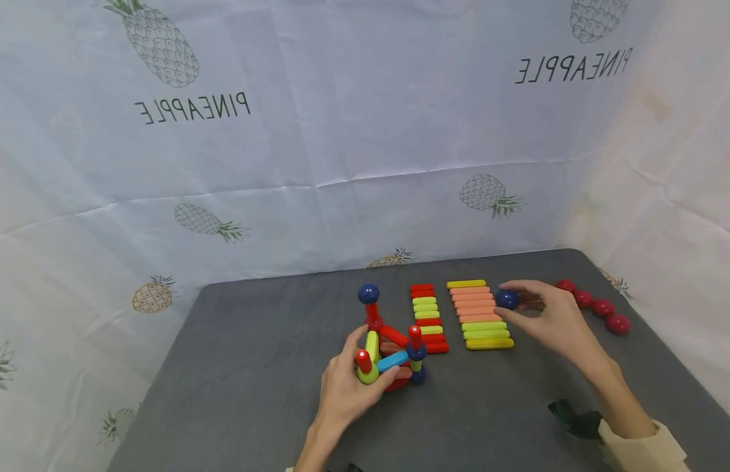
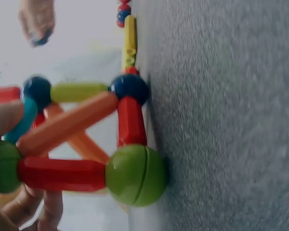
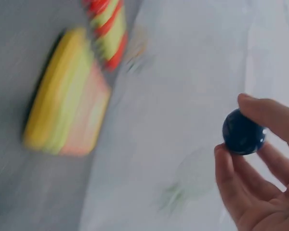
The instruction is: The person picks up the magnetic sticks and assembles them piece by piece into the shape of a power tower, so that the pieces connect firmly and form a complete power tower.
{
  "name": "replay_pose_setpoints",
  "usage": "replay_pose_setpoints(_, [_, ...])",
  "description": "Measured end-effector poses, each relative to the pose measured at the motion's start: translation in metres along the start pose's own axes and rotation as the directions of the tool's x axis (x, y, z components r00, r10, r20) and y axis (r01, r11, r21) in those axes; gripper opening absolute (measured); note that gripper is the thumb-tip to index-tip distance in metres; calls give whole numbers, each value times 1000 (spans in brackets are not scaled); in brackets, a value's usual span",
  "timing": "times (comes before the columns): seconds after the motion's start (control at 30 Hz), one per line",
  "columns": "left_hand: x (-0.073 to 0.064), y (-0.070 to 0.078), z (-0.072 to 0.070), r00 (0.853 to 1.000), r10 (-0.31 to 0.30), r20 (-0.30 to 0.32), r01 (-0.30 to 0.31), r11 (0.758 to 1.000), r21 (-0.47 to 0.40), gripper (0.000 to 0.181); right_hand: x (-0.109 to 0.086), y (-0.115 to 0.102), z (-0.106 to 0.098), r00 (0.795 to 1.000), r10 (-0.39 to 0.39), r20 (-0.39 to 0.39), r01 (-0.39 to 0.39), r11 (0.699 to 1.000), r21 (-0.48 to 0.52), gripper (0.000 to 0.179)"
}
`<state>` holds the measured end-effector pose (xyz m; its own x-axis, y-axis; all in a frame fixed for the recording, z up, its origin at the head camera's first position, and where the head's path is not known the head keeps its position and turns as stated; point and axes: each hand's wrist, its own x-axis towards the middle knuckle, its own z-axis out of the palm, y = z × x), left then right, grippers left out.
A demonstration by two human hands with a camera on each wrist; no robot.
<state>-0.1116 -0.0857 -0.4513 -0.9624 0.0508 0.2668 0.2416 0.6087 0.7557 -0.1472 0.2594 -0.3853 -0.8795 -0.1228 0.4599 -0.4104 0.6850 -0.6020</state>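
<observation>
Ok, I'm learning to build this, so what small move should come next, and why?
Probably bring the blue ball in the right hand to the nearest bare-topped red rod on the frame: the back rod already carries a matching ball.

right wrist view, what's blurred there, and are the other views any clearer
Right wrist: the stick rows smeared, the blue ball fairly crisp with small glints; left wrist: the distant right hand soft, the near green ball clearer; head: the stick rows distinct, little blur.
</observation>
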Motion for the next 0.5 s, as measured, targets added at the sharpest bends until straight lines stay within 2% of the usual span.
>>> replay_pose_setpoints(0.27, [-8,12,2,993,-76,-90,82,995,61,83,6,-60,26,989,-144,23,137,972,190,38])
replay_pose_setpoints(0.4, [-12,18,3,990,-120,-79,124,991,50,90,10,-80,41,978,-205,39,189,949,251,40])
replay_pose_setpoints(0.5, [-14,22,3,991,-125,-45,126,992,20,99,12,-91,51,969,-238,60,211,932,293,39])
